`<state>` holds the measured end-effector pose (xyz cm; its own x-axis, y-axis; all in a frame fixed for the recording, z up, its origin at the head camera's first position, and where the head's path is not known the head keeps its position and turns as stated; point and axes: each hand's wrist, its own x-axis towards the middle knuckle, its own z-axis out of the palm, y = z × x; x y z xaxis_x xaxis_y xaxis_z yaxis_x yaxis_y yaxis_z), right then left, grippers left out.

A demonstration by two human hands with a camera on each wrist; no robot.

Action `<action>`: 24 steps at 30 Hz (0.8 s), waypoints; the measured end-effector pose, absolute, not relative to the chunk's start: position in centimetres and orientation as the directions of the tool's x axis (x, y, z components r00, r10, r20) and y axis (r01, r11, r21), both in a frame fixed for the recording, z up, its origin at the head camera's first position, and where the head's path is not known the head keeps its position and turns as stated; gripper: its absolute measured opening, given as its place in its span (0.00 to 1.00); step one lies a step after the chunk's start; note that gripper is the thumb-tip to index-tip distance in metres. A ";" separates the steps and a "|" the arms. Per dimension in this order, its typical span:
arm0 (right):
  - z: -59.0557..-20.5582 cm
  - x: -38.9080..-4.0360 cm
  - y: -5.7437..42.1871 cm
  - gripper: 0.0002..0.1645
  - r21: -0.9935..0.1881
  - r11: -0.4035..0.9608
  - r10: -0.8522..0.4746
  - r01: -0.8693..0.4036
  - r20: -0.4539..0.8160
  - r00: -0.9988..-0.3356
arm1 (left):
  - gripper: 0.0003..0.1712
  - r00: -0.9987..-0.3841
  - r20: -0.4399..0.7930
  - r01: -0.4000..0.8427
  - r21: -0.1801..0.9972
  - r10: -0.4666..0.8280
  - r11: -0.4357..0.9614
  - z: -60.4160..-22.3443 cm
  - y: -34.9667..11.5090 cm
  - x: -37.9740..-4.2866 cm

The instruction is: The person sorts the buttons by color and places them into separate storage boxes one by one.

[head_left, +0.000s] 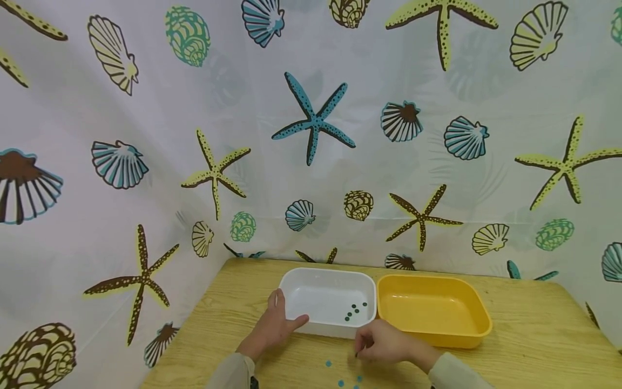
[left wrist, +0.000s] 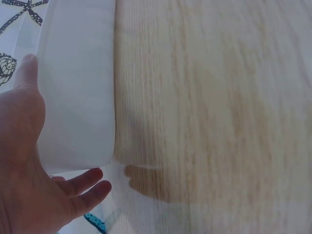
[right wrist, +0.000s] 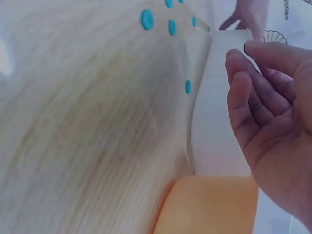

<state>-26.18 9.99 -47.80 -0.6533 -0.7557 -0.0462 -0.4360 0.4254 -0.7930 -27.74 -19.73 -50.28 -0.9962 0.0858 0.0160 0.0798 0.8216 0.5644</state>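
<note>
My left hand (head_left: 273, 326) grips the left front corner of a white plastic tub (head_left: 330, 328), thumb at the front rim and fingers round the side. In the left wrist view the thumb lies along the tub's edge. Several dark green buttons (head_left: 349, 314) lie inside the tub toward its right. My right hand (head_left: 384, 341), in front of the tub's right corner, pinches a small dark button (right wrist: 245, 47) between thumb and forefinger, seen edge-on in the right wrist view. Several blue buttons (right wrist: 147, 19) lie on the wooden table, in front of the tub.
A yellow tub (head_left: 466, 337) stands right beside the white one. Both are on the wood-grain table (head_left: 529, 324), near its back edge. A white curtain (head_left: 359, 167) printed with shells and starfish hangs behind the table and along its left side.
</note>
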 end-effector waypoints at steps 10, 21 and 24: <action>-47.0 -26.7 11.7 0.02 -0.881 0.363 -0.696 -0.304 -0.039 -0.717 | 0.65 -0.995 0.018 0.086 0.573 0.093 0.815 -50.6 -19.3 -27.8; -45.7 -27.7 12.0 0.04 -0.904 0.333 -0.640 -0.268 -0.008 -0.769 | 0.65 -0.998 0.002 0.051 0.582 0.061 0.812 -50.6 -19.5 -27.8; -45.6 -28.1 12.0 0.03 -0.892 0.336 -0.629 -0.302 0.026 -0.777 | 0.66 -0.998 -0.002 0.052 0.582 0.065 0.812 -50.7 -19.6 -27.9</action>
<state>-28.07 11.96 -45.62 -0.7770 -0.6290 0.0261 -0.3023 0.3364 -0.8919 -27.89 -19.58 -50.66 -0.9979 0.0650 -0.0022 0.0516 0.8119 0.5815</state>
